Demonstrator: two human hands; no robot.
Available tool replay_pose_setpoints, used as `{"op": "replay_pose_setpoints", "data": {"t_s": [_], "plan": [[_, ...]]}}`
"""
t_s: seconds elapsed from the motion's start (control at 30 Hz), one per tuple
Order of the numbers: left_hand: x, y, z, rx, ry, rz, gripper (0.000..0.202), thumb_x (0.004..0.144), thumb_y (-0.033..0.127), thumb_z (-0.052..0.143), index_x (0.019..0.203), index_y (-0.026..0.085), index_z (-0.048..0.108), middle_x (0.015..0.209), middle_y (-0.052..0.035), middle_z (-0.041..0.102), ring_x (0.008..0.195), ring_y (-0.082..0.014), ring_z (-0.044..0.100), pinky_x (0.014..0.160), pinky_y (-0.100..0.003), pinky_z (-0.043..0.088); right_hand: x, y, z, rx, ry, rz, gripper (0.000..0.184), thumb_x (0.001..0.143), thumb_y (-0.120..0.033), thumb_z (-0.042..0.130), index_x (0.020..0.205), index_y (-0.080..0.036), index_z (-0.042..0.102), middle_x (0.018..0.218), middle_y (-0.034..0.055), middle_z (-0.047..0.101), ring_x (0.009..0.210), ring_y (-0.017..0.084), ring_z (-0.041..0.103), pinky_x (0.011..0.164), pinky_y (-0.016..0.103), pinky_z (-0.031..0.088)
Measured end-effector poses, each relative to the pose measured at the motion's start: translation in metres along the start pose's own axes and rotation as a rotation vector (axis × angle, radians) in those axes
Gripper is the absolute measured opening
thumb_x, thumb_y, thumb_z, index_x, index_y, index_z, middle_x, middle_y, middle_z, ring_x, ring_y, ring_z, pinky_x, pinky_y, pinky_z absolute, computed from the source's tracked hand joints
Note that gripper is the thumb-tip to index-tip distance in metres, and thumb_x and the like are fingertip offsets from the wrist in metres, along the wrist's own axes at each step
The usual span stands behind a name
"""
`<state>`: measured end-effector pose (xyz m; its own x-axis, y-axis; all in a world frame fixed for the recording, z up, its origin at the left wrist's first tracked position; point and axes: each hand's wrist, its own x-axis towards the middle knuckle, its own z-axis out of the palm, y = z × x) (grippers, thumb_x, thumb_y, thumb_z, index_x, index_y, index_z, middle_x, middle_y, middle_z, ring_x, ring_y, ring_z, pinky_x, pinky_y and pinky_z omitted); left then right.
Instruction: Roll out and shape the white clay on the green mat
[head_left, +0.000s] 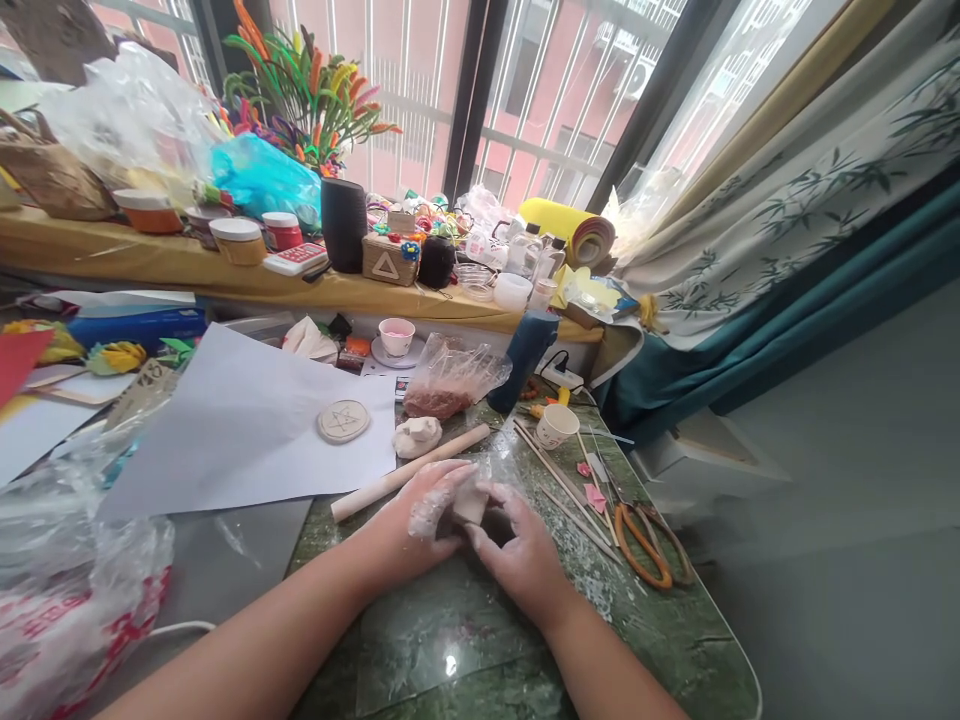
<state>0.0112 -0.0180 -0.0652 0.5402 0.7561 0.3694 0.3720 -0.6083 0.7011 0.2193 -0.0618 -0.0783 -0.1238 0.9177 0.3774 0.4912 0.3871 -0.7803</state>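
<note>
Between my two hands is a small pale lump of clay (470, 503), held just above the green table. My left hand (427, 510), whitened with residue, curls round its left side. From the right, the thumb and fingers of my right hand (521, 545) grip the same lump. Just beyond my hands lies a wooden rolling pin (409, 474), set at a slant. Behind it sits a larger white lump of clay (418, 437). A round clay disc (343, 421) with a star scored into it rests on a white paper sheet (247, 430).
Right of my hands are thin sticks (562, 470), a paper cup (557, 426) and orange-handled scissors (643, 545). Further back stand a bag of brown clay (450, 385) and a dark blue cylinder (525, 355). Crumpled plastic (75, 580) lies left. Jars and bottles line the windowsill (300, 290).
</note>
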Motion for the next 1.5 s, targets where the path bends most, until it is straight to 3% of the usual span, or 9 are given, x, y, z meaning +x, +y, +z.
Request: {"op": "replay_pose_setpoints", "data": {"t_s": [0.1,0.37,0.5,0.6,0.73,0.87,1.2,1.3,1.5], "plan": [[-0.004,-0.004,0.001,0.004,0.024,-0.055,0.079,0.078,0.025,0.078,0.149,0.028,0.044,0.153,-0.0118,0.051,0.142,-0.0337,0.047,0.118,-0.054,0.040,0.000,-0.002,-0.007,-0.065,0.155,-0.048,0.035,0.093,-0.028,0.062,0.128,-0.025,0.061,0.125,0.0107,0.068,0.120,0.028,0.064,0.105,0.049,0.052],[0.005,-0.002,-0.004,-0.163,0.140,-0.229,0.037,0.091,0.018,0.057,0.128,0.024,0.058,0.131,-0.0082,0.067,0.122,-0.0251,0.064,0.109,-0.045,0.051,0.005,0.006,-0.001,-0.285,0.000,-0.102,0.052,0.087,-0.030,0.071,0.137,-0.024,0.056,0.133,0.0123,0.064,0.124,0.032,0.060,0.107,0.054,0.050],[0.005,-0.002,-0.003,-0.147,0.114,-0.218,0.030,0.092,0.021,0.059,0.122,0.025,0.062,0.125,-0.0063,0.070,0.118,-0.0242,0.066,0.108,-0.044,0.052,0.008,0.005,-0.002,-0.259,-0.002,-0.117,0.037,0.092,-0.028,0.066,0.129,-0.027,0.063,0.121,0.0092,0.070,0.115,0.029,0.065,0.102,0.050,0.053],[0.006,-0.002,-0.003,-0.157,0.111,-0.208,0.029,0.093,0.021,0.058,0.121,0.024,0.062,0.123,-0.0060,0.071,0.116,-0.0234,0.067,0.107,-0.043,0.053,0.007,0.006,-0.006,-0.225,0.149,-0.117,0.036,0.094,-0.029,0.063,0.131,-0.027,0.062,0.126,0.0101,0.068,0.120,0.029,0.062,0.106,0.052,0.050],[0.007,-0.002,-0.002,-0.180,0.119,-0.227,0.028,0.092,0.022,0.059,0.120,0.024,0.063,0.121,-0.0060,0.072,0.113,-0.0238,0.068,0.104,-0.043,0.055,0.003,0.007,-0.006,-0.239,-0.010,-0.114,0.054,0.092,-0.028,0.065,0.145,-0.030,0.052,0.126,0.0090,0.069,0.118,0.031,0.063,0.106,0.055,0.049],[0.006,-0.004,0.000,-0.175,0.113,-0.240,0.027,0.093,0.022,0.060,0.120,0.024,0.064,0.123,-0.0065,0.072,0.116,-0.0248,0.068,0.106,-0.044,0.054,0.003,0.005,-0.005,-0.205,0.023,-0.059,0.064,0.092,-0.030,0.065,0.152,-0.030,0.043,0.125,0.0092,0.069,0.118,0.030,0.062,0.104,0.053,0.051],[0.006,-0.004,-0.001,-0.160,0.097,-0.240,0.028,0.093,0.022,0.060,0.120,0.024,0.065,0.122,-0.0060,0.072,0.115,-0.0245,0.069,0.104,-0.043,0.055,0.003,0.005,-0.005,-0.232,0.052,-0.055,0.059,0.093,-0.031,0.065,0.149,-0.027,0.046,0.126,0.0119,0.067,0.118,0.032,0.061,0.103,0.056,0.049],[0.007,-0.003,-0.002,-0.150,0.096,-0.230,0.026,0.093,0.024,0.060,0.119,0.024,0.066,0.120,-0.0061,0.073,0.114,-0.0243,0.068,0.105,-0.043,0.054,0.004,0.006,-0.003,-0.252,-0.051,-0.035,0.056,0.089,-0.031,0.069,0.143,-0.029,0.054,0.122,0.0102,0.069,0.115,0.033,0.063,0.104,0.058,0.049],[0.008,0.010,-0.010,-0.067,-0.015,-0.146,0.041,0.086,0.033,0.073,0.126,0.027,0.064,0.126,-0.0068,0.070,0.116,-0.0266,0.066,0.102,-0.043,0.055,0.004,0.011,0.000,0.103,0.084,0.222,0.043,0.099,-0.034,0.054,0.141,-0.025,0.052,0.110,0.0078,0.074,0.103,0.025,0.071,0.094,0.044,0.058]]}}
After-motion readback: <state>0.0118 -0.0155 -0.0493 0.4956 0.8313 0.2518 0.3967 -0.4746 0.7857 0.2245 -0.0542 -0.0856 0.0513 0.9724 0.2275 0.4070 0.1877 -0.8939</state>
